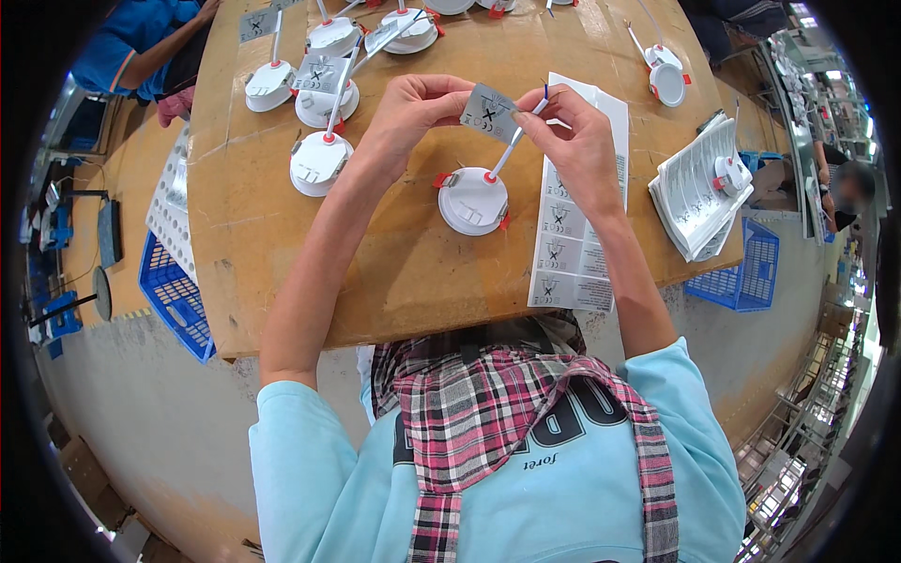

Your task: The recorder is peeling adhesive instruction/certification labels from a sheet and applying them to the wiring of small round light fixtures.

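A silver-grey printed label (488, 114) is held up over the table, its left edge pinched by my left hand (419, 114). My right hand (574, 141) pinches the white cable (511, 152) close to its bare-wire end, at the label's right edge. That cable rises from a round white downlight (472, 200) with red-tipped spring clips, which rests on the table between my forearms. Under my right hand and wrist lies a white sheet of labels (563, 246), partly covered by the hand.
More white downlights (320, 161) stand at the left and far side, some with labels on their cables. A stack of label sheets (696, 188) lies at right with a downlight on top. Blue crates (178, 300) flank the cardboard-covered table (272, 300). Another person's arm (155, 61) is at far left.
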Motion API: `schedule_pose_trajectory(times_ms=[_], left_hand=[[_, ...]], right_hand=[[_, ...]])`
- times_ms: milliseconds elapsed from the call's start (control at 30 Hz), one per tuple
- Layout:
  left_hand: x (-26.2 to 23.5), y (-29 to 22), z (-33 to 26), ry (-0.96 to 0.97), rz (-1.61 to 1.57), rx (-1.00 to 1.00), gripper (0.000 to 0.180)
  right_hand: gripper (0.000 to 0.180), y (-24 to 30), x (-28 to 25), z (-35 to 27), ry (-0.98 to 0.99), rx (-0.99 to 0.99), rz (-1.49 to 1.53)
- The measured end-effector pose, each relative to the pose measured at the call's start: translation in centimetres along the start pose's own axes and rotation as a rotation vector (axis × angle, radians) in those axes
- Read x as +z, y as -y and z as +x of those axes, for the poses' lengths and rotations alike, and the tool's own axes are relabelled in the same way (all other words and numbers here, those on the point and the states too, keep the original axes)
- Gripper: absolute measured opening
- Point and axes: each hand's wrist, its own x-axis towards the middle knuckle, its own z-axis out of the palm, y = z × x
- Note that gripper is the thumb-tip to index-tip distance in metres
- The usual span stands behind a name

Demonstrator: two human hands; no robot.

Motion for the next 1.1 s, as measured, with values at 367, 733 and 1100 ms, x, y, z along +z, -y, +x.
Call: schedule_pose_trajectory(times_ms=[367, 733, 1100], left_hand=[[0.2, -0.1, -0.2, -0.015, 0.034, 0.035, 0.021], [0.5, -0.3, -0.4, -0.043, 0.047, 0.04, 0.022], [1.2, -0.8, -0.9, -0.109, 0.128, 0.109, 0.021]], right_hand=[[0.009, 0.0, 0.1, 0.0, -0.008, -0.006, 0.015], [0.015, -0.1, 0.3, -0.1, -0.006, -0.02, 0.011], [0.026, 0.2, 0.3, -0.1, -0.069, -0.011, 0.095]])
